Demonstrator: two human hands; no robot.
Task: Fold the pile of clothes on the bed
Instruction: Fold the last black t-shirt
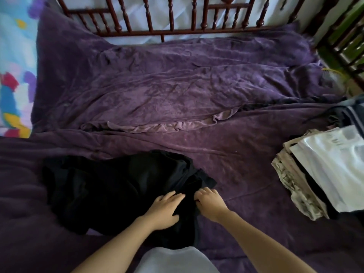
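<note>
A crumpled black garment point(118, 190) lies near and left on the purple bedspread point(236, 154). The left hand point(167, 208) rests flat on it with straight fingers. The right hand point(210, 203) pinches its right edge with curled fingers. Bare spread stretches beyond it, far and right. A folded stack point(325, 174) sits at the right edge, and a wooden rail point(171, 32) closes the far side.

One view only — the head camera, worn high, tilted forward and down over the bed point(197, 146). Wide angle, close in: left hand point(165, 208) and right hand point(211, 203) low centre, wooden rail point(137, 33) along the top.
</note>
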